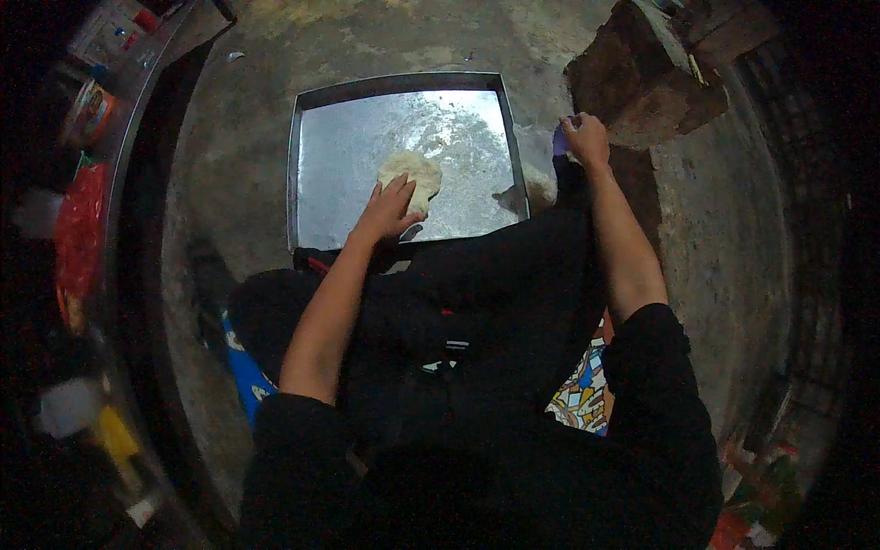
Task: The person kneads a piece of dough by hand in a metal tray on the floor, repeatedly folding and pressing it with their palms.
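Head view: our left hand (386, 213), fingers (400, 187) released, seemingly flattened dough (414, 167) beneath, next needing even pressure; grip unclear in our right hand (588, 143).

The scene is dim and grainy, sinking to black at the corners. Glare whitens the far part of the tray (339, 147). The black clothes (458, 312) lose detail; leftward, the counter (137, 101) edge bends, and the red bag (81, 220) blurs.

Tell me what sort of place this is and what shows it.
Probably a simple food-preparation area, perhaps a home kitchen: what looks like dough lies under the left hand in a wide metal tray, with a bare, stained floor around it.
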The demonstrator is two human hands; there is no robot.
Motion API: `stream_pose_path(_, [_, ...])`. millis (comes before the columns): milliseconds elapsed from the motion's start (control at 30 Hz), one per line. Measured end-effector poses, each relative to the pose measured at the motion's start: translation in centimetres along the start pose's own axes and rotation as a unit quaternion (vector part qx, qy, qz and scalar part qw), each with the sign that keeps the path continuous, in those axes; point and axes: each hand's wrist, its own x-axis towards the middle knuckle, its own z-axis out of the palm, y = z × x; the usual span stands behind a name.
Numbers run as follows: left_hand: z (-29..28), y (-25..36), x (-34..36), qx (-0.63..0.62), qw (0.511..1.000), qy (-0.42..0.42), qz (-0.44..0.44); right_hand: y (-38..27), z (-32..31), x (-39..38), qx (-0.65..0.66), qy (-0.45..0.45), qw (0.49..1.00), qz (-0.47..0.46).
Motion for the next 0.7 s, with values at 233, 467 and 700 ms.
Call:
stream_pose_path(233, [-5.2,3.1,1.0,-0.202,0.961,0.105,-0.158,-0.3,-0.7,0.6,-0.064,-0.124,0.987,0.083])
stream_pose_path(467, [-2.8,1.3,1.4,-0.166,0.972,0.078,-0.146,-1.5,1.4,1.6,-0.141,-0.241,0.959,0.046])
stream_pose_path(700, [-3.9,1.7,1.7,-0.216,0.958,0.047,-0.184,1.8,4.5,4.3,-0.153,-0.326,0.932,0.042])
